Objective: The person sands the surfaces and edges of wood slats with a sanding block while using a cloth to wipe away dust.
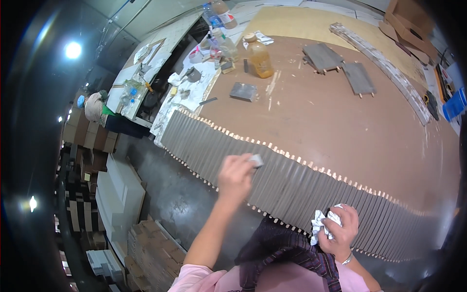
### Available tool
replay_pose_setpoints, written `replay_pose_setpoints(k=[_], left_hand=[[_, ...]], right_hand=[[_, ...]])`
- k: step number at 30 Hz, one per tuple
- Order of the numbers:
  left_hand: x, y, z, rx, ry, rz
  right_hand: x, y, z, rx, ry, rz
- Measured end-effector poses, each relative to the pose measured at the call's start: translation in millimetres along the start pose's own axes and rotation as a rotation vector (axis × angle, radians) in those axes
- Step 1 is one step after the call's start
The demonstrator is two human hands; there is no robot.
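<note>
Surface: a large brown workbench (340, 126) is seen in a workshop, with stacked boxes (151, 253) on the floor at the left.
Work piece: a long row of grey slats (292, 190), fitted with pale dowel pegs, is laid along the near edge of the bench.
Left hand (236, 176): closed around a small grey block (256, 160), which is pressed onto the slat tops.
Right hand (343, 226): clenched on a crumpled white rag (321, 225), held over the near ends of the slats.
Background items: an amber bottle (261, 59) and 2 loose grey panels (340, 65) are set well apart from the row.
Risk: slats could be pushed out of line by uneven block pressure; pegs overhanging the edge could be snagged by the rag.
</note>
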State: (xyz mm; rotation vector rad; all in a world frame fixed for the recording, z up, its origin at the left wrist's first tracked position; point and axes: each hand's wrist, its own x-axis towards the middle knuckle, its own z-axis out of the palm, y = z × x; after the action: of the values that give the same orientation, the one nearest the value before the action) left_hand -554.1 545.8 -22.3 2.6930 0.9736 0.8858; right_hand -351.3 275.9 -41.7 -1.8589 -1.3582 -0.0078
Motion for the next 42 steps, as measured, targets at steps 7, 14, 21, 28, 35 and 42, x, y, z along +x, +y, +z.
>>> replay_pose_setpoints(k=[7, 14, 21, 28, 35, 42], left_hand=[[-16.2, -66.7, -48.5, 0.031, 0.129, -0.201], [15.4, -154.6, -59.0, 0.131, 0.068, -0.125], [56.2, -140.7, -31.3, -0.128, -0.134, 0.237], [68.0, -153.0, -39.8, -0.218, -0.138, 0.331], [87.3, -295.7, -55.3, 0.018, 0.019, -0.031], [86.5, -289.0, -69.3, -0.141, -0.024, 0.15]], right_hand=[[0.5, -1.6, -0.3, -0.05, -0.023, -0.004], [6.2, -9.5, 0.9, -0.097, -0.049, -0.025], [7.4, -10.1, -2.3, -0.19, -0.087, -0.021], [8.3, -17.8, 0.8, -0.254, -0.11, 0.015], [6.8, -17.1, 9.2, -0.337, -0.134, -0.011], [5.9, -20.2, 7.2, -0.394, -0.136, 0.011]])
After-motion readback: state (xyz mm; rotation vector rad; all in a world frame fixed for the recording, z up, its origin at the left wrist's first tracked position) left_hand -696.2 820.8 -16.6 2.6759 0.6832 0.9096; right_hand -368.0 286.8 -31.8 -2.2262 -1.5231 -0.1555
